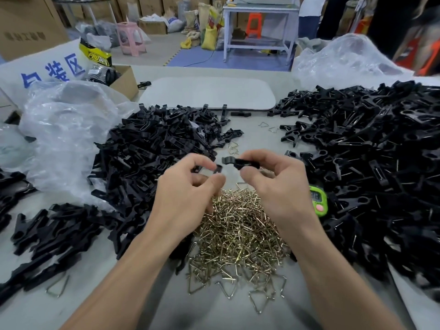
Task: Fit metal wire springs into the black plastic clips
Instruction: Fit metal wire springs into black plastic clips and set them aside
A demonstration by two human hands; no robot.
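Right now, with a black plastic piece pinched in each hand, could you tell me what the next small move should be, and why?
Probably bring the left hand and its black piece across to meet the clip half in the right hand: their ends face each other, a small gap apart, and no wire spring shows in either grip, so the spring pile likely comes after.

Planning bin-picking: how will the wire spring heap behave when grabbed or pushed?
The wire spring heap probably tangles: its bent open loops overlap, so several likely lift together. Thin wire looks light; a push likely scatters them on the table.
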